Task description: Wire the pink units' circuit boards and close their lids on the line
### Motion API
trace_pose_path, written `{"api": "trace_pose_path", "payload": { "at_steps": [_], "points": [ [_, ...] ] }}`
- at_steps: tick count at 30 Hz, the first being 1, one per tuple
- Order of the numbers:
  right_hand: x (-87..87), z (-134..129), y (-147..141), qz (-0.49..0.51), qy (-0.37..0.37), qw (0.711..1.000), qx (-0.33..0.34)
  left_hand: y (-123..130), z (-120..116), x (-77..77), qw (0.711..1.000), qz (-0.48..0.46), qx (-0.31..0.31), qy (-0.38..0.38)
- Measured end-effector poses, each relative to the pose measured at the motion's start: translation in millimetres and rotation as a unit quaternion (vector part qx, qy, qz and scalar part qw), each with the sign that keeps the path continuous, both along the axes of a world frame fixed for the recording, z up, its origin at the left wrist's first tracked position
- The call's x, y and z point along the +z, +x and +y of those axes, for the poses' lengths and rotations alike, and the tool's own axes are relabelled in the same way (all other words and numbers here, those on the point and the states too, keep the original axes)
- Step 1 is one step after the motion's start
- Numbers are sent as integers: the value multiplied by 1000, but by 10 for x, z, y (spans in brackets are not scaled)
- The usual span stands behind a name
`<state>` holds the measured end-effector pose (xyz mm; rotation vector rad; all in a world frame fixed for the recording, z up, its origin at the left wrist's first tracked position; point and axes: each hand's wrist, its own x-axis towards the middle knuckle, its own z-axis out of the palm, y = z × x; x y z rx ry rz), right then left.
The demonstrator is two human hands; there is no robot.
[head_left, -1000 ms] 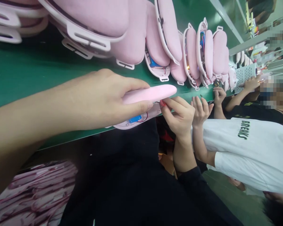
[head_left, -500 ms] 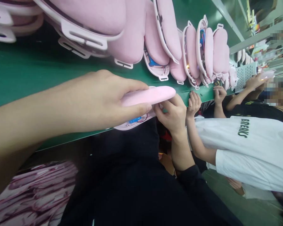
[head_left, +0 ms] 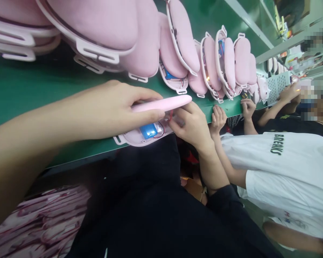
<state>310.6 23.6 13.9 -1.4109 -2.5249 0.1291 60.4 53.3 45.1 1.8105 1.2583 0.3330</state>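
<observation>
1. One open pale-pink shell lies ahead of me at the near edge of the green table; a blue block sits in its left part, with red wires farther right.
2. My left hand reaches in from the left, back upward, its grip clamped on the pink cover, thumb on the near side. The cover is tilted over the shell and hides part of its inside from me.
3. My right hand comes from the lower right, fingers curled under the cover's right end beside the red wires; I can't tell whether that grip is closed on them.
4. Lower left, I see a pile of pink pieces below table level. Stacked pink units line the far side, continuing rightward. Just beyond my right hand is a co-worker's hand, joined to a white-shirted person.
</observation>
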Motion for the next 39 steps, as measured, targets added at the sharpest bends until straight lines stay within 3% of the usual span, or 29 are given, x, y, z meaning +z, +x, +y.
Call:
{"api": "trace_pose_path", "payload": {
  "at_steps": [6,11,17,21,27,34,39],
  "points": [
    [-3,-145,46,151,-59,987,-18,60,-188,34,998,47,-21,42],
    [74,-262,82,197,-142,970,-23,117,-376,11,996,53,1,76],
    [1,-176,86,130,-71,989,-26,190,-488,-62,991,62,30,118],
    [5,-187,55,98,-81,992,-16,210,-499,-75,989,58,37,128],
    [-28,-213,-30,48,-73,994,-63,209,-498,-72,989,46,49,135],
    [-165,-92,76,41,-2,999,-19,208,-473,-73,989,58,52,127],
    [-218,-49,87,22,40,999,-9,228,-490,-145,983,46,71,163]
  ]
}}
